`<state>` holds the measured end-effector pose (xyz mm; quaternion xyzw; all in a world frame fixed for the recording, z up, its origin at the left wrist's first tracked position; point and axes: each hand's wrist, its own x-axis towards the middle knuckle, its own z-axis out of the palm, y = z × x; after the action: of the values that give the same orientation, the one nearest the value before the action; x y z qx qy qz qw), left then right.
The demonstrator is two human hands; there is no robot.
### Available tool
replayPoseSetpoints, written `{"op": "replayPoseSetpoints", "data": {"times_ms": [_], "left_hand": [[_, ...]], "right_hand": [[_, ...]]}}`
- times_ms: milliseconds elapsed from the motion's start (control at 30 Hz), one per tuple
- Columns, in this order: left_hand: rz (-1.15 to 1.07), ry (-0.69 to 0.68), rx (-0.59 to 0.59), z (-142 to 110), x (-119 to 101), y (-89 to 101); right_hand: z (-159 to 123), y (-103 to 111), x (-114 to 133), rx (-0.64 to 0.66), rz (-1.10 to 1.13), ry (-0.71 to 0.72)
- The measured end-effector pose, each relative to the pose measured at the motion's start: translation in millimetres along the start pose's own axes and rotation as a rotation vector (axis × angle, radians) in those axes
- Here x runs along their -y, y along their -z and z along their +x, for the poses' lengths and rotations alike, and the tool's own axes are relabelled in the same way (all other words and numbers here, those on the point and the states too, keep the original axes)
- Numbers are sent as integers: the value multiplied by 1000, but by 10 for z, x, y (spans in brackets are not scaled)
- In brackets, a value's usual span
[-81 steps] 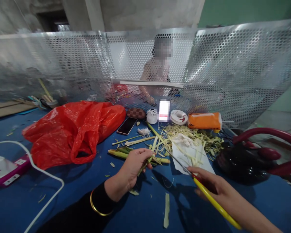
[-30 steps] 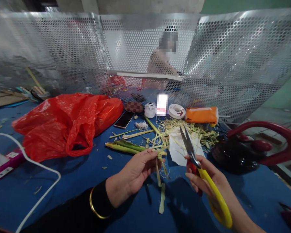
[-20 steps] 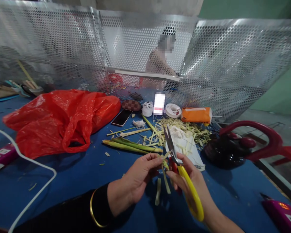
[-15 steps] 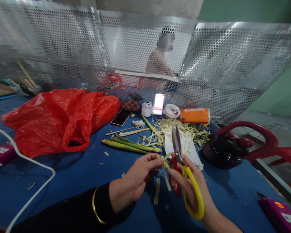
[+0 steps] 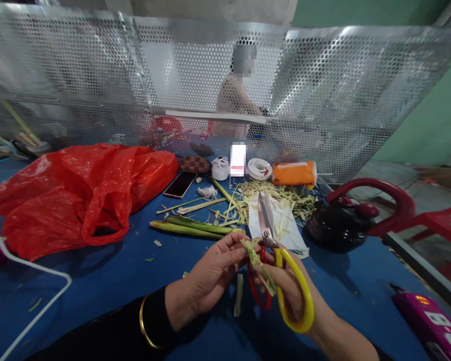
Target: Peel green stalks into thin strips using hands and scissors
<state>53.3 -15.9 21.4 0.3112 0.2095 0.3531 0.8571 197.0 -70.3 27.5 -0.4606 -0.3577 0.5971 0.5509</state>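
Note:
My left hand (image 5: 215, 268) pinches a small woven piece of pale green leaf strips (image 5: 251, 248) between thumb and fingers. One strip of it trails down across the fingers of my right hand (image 5: 285, 288). That hand also grips scissors (image 5: 266, 225) with one yellow and one red handle, their blades pointing up and away from me. Whether the right fingertips touch the woven piece I cannot tell. Beyond my hands lie long green leaf stalks (image 5: 188, 228) and a white sheet of paper (image 5: 289, 231) bearing cut strips. A loose strip (image 5: 238, 295) lies on the blue table below my left fingers.
A red plastic bag (image 5: 60, 190) spreads over the left side, near a white cable (image 5: 52, 273). Leaf scraps (image 5: 278, 193), a phone (image 5: 181, 184), a tape roll (image 5: 259, 169) and an orange packet (image 5: 295, 173) lie behind. A dark kettle (image 5: 336, 225) stands right. Behind the perforated screen (image 5: 195, 65) sits a person.
The woven piece has turned and shows more clearly, its strip now over my right fingers. The scissors have shifted slightly, and the red handle is more visible. The whole view has moved a little.

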Motion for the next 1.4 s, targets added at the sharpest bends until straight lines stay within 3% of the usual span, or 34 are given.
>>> {"op": "replayPoseSetpoints", "data": {"times_ms": [133,267,367,533,800,1000,1400], "left_hand": [[35,50,-102,-13,-29,-30],[187,74,-100,-29,5,-46],[303,43,-152,-24,61,-34],[342,65,-281,7,102,16],[328,153,-264,14,52,30],[317,193,-240,2,51,43],[303,190,-278,18,27,18]], "right_hand": [[10,58,52,-68,-134,86],[34,147,69,-170,-299,202],[47,182,36,-163,-388,257],[69,214,-56,-98,-415,218],[74,325,9,-73,-359,87],[126,381,-76,-117,-317,138],[45,246,131,-156,-305,34]]}}
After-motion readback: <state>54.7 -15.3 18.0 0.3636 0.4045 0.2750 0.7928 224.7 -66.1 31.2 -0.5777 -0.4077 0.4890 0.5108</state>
